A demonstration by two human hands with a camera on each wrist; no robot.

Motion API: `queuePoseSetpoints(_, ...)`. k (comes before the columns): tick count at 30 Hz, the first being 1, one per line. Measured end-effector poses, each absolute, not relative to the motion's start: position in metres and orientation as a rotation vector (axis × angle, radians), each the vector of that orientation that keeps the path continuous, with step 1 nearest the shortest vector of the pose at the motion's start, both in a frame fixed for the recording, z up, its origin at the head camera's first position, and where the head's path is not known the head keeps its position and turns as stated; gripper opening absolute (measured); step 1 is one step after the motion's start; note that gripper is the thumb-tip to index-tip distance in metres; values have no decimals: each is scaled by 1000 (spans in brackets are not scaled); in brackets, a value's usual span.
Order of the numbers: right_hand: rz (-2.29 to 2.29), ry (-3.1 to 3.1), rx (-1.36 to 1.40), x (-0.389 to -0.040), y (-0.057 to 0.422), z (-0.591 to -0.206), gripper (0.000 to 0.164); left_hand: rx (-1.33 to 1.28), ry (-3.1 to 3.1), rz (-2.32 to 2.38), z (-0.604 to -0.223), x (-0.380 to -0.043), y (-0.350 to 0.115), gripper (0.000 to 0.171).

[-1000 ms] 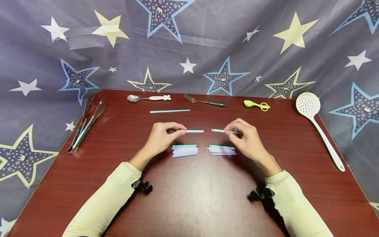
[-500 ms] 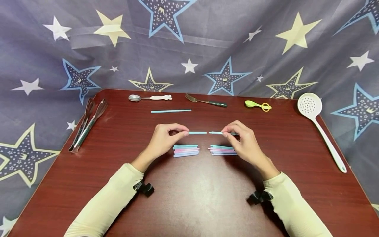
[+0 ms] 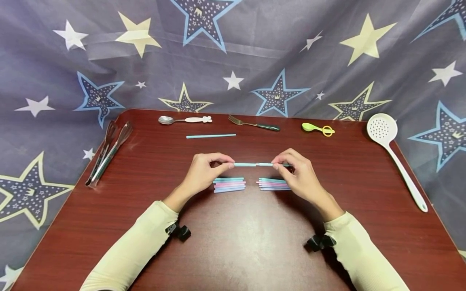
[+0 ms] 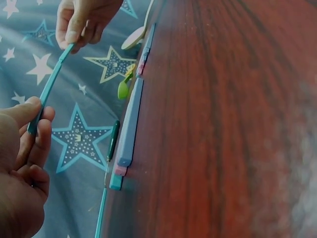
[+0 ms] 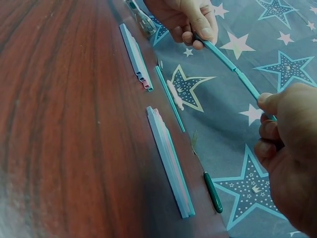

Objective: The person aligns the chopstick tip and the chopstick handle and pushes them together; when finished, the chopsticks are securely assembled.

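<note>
My left hand (image 3: 204,169) pinches a light-blue chopstick half (image 3: 245,165) between thumb and fingers, above the table. The right hand (image 3: 299,169) pinches a second light-blue half (image 3: 265,164), partly hidden by its fingers. Both pieces lie in one line, their inner ends meeting; the right wrist view shows a thin joint (image 5: 236,70) between them. How deeply they fit cannot be told. Below the hands, several blue, pink and teal chopstick halves rest in a left row (image 3: 229,186) and a right row (image 3: 274,185).
Behind the hands lies a long light-blue chopstick (image 3: 211,136). Along the back edge are a spoon (image 3: 185,120), a fork (image 3: 253,123) and a green child's spoon (image 3: 317,129). Tongs (image 3: 108,154) lie at the left, a white skimmer (image 3: 397,161) at the right. A starry cloth (image 3: 233,52) hangs behind.
The hands have drawn together, closing the gap between the two chopstick halves until their ends meet. The rows on the table have stayed put.
</note>
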State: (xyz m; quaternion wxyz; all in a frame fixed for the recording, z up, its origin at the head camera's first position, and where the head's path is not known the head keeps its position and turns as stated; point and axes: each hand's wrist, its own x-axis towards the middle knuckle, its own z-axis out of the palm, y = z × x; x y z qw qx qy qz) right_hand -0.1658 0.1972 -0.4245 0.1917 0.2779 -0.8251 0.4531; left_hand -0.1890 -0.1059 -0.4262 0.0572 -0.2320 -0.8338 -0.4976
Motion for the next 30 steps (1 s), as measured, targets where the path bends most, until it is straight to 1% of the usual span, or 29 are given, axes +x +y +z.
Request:
queuePoseSetpoints(11, 1261, -2339, 773, -164, 192, -427, 13, -719, -2526, -1530, -429, -188, -106, 7)
queuePoseSetpoints(20, 1246, -2309, 773, -163, 191, -427, 13, -749, -2524, -1508, -428, -187, -103, 16)
queuePoseSetpoints(30, 1256, -2325, 783, -163, 188, -431, 15, -765, -2487, -1496, -429, -185, -103, 10)
